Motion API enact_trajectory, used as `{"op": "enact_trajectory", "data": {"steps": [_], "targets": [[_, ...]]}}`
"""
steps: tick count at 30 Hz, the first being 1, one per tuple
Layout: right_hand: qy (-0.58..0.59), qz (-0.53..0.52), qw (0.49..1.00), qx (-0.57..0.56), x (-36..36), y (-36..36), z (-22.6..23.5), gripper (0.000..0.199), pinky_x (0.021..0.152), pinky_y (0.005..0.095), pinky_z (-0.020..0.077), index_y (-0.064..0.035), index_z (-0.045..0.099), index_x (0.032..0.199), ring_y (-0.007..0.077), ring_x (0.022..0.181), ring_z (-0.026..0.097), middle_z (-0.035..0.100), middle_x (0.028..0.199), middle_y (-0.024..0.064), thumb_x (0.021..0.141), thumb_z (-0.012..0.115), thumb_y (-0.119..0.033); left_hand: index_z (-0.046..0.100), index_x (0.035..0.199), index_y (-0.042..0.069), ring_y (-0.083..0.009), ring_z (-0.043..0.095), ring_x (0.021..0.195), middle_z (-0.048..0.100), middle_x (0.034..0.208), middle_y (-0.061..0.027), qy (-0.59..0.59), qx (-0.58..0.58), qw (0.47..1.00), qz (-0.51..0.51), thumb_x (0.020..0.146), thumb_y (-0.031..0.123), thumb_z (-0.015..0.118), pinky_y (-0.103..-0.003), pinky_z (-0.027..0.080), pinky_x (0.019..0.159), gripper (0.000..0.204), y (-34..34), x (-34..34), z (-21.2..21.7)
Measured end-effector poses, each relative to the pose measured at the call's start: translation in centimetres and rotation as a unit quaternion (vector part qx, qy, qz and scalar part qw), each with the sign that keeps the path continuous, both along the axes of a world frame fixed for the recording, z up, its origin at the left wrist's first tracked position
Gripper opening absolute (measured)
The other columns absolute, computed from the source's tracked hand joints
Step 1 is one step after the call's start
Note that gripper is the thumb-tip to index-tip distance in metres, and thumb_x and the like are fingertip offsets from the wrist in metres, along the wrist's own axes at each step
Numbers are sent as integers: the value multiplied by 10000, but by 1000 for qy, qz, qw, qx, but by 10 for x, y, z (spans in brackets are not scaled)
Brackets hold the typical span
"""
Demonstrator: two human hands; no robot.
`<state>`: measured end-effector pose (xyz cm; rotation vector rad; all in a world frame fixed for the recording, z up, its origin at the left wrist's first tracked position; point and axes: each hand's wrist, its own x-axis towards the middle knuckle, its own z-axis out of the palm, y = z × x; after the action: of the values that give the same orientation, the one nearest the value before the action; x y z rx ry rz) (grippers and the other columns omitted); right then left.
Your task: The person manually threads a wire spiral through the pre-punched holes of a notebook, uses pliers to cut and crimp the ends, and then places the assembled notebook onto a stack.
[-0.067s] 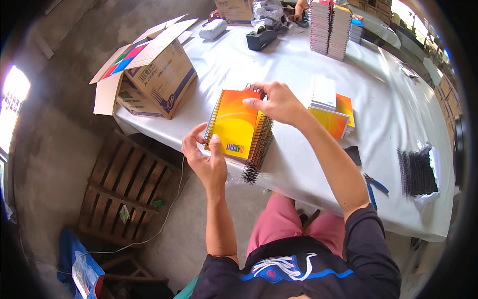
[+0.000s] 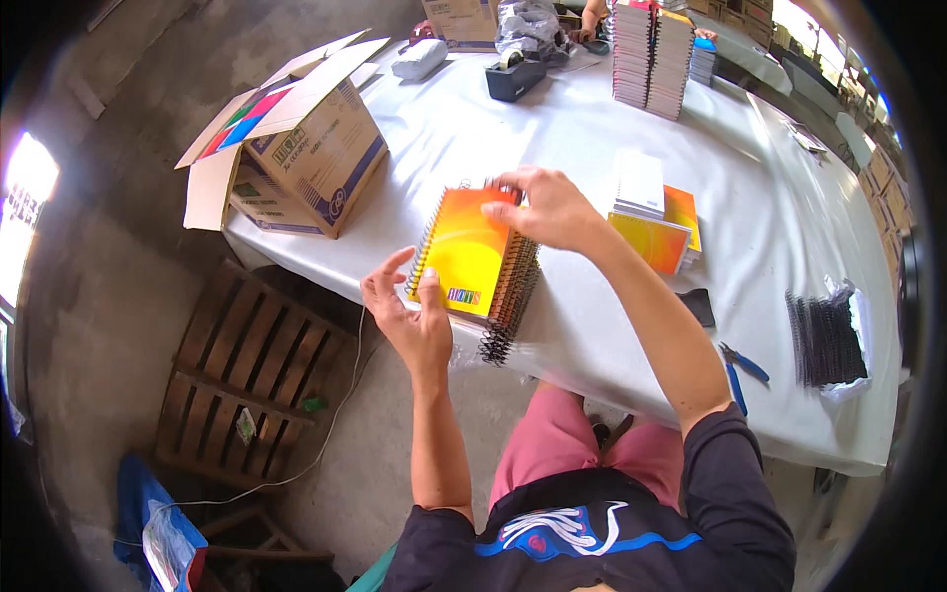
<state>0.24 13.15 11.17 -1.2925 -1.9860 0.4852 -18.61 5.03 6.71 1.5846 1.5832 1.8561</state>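
Note:
An orange-and-yellow spiral notebook (image 2: pixel 459 252) lies on top of a stack of spiral-bound notebooks (image 2: pixel 515 286) near the table's front edge. My left hand (image 2: pixel 409 314) grips its lower left side, thumb on the cover and fingers beside the coil. At its upper right corner my right hand (image 2: pixel 547 209) has its thumb on the cover and its fingers curled over the top edge. Dark coils stick out along the stack's right side and at its near corner.
An open cardboard box (image 2: pixel 311 163) with colourful contents stands at left. To the right are unbound pages with orange covers (image 2: pixel 651 237), blue-handled pliers (image 2: pixel 740 375) and black coils (image 2: pixel 827 340). A tape dispenser (image 2: pixel 515 77) and tall notebook stacks (image 2: pixel 651 59) stand farther back.
The top notebook's far edge has come slightly toward me, and its cover sits a little differently on the stack. Both hands keep nearly the same places.

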Motion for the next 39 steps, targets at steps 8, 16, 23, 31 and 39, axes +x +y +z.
{"op": "enact_trajectory", "data": {"steps": [8,16,23,31,39], "targets": [[65,-114,986,104,-27,-23,-35,324,773,411,504,-84,652,990,310,882,633,648,900,139,893,544,-373,598,997,-69,-192,573,881,595,966,-140,-280,59,954,-95,995,288,343,-308,451,826,438,28,23,-28],[32,-196,969,150,34,-41,-29,333,767,403,514,-116,591,1136,308,924,618,588,1075,111,855,613,-294,533,1127,-73,-264,535,1072,519,1143,-170,-199,213,957,6,992,283,330,-335,459,912,431,6,25,-1],[-216,-366,897,-118,196,-141,-49,507,777,456,505,-154,504,1258,341,908,626,553,1123,121,800,666,-295,578,1197,40,-325,573,1058,520,1209,-186,179,236,902,-313,793,43,632,-419,454,917,408,-29,180,18],[-208,-345,889,-218,198,-268,-94,490,755,462,512,-227,529,1263,335,918,618,454,1310,78,795,675,-223,547,1051,130,-249,210,1402,383,1419,-18,451,131,854,-225,840,151,584,-645,31,1074,216,86,259,-97],[-163,-483,858,-59,250,-253,-84,321,736,409,497,-132,561,1224,325,939,600,510,1236,77,905,552,-170,566,967,152,-206,512,821,538,849,-7,380,168,866,-278,793,126,611,-493,267,878,181,30,213,-39]]}}
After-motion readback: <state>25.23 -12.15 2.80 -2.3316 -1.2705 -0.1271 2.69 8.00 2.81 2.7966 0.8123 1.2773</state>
